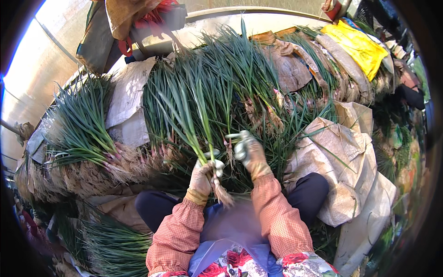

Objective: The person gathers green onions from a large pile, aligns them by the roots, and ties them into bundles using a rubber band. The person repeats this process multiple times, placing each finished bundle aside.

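Note:
My left hand (200,180), in a pale work glove, is closed around a few green onions (197,150). Their leaves rise towards the pile, and their pale roots (221,192) hang below the fist. My right hand (250,150), gloved too, is at the near edge of the pile of green onions (214,83). One of its fingers stretches left to the stem of a single green onion (229,147) with dangling roots. Whether that hand grips the stem is unclear.
A separate bunch of green onions (86,121) lies on the left, and more onions (114,246) lie at lower left. Crumpled woven sacks (341,155) are on the right. A yellow bag (360,45) rests at far right. Red ties (157,15) hang at the top.

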Motion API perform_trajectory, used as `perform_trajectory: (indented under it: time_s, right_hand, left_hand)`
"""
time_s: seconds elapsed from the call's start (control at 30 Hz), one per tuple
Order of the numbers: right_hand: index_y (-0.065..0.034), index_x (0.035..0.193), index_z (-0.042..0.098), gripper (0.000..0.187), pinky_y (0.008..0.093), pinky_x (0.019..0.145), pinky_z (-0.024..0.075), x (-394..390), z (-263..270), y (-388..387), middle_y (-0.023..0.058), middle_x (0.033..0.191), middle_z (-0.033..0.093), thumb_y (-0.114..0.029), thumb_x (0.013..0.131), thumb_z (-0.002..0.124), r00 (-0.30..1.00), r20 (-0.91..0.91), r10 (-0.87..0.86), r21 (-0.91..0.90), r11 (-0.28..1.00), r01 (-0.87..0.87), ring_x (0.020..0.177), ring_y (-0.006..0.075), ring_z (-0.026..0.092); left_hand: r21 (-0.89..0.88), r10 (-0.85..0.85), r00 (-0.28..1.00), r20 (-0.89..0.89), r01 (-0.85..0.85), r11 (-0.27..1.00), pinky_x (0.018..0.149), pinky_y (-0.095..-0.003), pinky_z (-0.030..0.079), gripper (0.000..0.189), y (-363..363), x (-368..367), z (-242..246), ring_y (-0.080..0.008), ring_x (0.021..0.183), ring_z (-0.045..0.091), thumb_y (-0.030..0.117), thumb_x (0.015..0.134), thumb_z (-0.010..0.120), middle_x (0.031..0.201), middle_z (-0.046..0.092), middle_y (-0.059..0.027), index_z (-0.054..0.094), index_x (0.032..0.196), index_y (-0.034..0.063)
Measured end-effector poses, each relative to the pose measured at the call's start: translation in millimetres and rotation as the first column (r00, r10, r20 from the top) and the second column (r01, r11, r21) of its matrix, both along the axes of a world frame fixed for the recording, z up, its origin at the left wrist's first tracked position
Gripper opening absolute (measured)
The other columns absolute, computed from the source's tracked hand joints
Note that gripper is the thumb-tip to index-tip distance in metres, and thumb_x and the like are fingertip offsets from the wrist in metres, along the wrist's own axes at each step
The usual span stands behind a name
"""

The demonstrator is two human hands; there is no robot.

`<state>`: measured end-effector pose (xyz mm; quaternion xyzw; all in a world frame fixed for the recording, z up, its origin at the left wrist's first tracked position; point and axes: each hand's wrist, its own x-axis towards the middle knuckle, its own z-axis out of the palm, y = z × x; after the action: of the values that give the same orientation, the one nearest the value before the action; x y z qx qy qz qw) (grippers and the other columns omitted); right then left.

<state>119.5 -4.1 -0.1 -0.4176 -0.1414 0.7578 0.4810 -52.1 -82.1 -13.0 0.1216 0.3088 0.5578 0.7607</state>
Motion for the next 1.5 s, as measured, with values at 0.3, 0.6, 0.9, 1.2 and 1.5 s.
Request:
perform_trajectory:
  time_s: [0.3,0.6,0.9,1.2,1.5]
  right_hand:
    - [-0.0008,0.1,0.057,0.024,0.0238,0.041,0.0382,-20.1,15.5,-39.3,0.0002,0.06,0.052,-0.024,0.096,0.058,0.987,-0.156,0.043,0.167,0.986,-0.016,0.045,0.0082,0.046]
    - [-0.0059,0.106,0.061,0.043,0.0415,0.081,0.0491,-4.8,-62.4,1.5,0.0169,0.096,0.066,-0.042,0.083,0.064,0.225,0.967,0.123,0.015,0.847,-0.531,0.095,0.0328,0.064]
    - [-0.0077,0.102,0.065,0.049,0.0309,0.045,0.0458,16.8,-17.8,-27.8,0.0099,0.067,0.065,-0.054,0.086,0.062,0.529,0.593,0.608,-0.016,0.665,-0.747,0.047,0.02,0.06]
    - [-0.0012,0.1,0.066,0.024,0.0206,0.046,0.0437,-19.0,-9.1,-18.2,0.0052,0.08,0.067,-0.024,0.094,0.062,0.981,0.187,0.053,0.337,0.935,-0.114,0.053,0.0069,0.053]
    - [-0.0078,0.104,0.07,0.045,0.0225,0.043,0.0336,3.6,-22.1,-27.4,-0.003,0.07,0.058,-0.049,0.088,0.063,0.658,0.313,0.685,0.135,0.654,-0.744,0.046,0.0053,0.042]
  left_hand:
    - [-0.047,0.123,0.986,-0.116,-0.129,0.991,0.038,-0.0243,0.041,0.024,0.6,26.5,5.3,-0.0146,0.051,0.055,0.017,0.093,0.061,0.073,0.062,-0.005,0.057,0.113,0.0051]
    - [0.092,-0.04,0.998,0.046,0.036,0.995,0.045,-0.0234,0.036,0.045,28.5,33.0,31.9,-0.0086,0.047,0.04,0.023,0.09,0.067,0.063,0.048,0.0028,0.052,0.129,0.0058]
    - [-0.076,0.066,0.924,-0.378,-0.102,0.992,0.048,-0.0203,0.048,0.027,36.4,23.4,-4.1,-0.0133,0.068,0.066,0.0,0.083,0.069,0.09,0.07,-0.0106,0.056,0.105,0.0048]
    - [-0.13,0.227,0.925,-0.305,-0.277,0.952,0.049,-0.0229,0.049,0.018,22.9,21.6,-7.0,-0.0133,0.059,0.061,0.002,0.089,0.061,0.078,0.066,-0.0067,0.058,0.108,0.0026]
    - [0.088,-0.015,0.987,-0.161,0.03,0.996,0.047,-0.0257,0.053,0.035,17.6,-17.6,13.5,-0.0188,0.07,0.067,0.01,0.089,0.064,0.09,0.068,-0.0143,0.052,0.12,-0.0028]
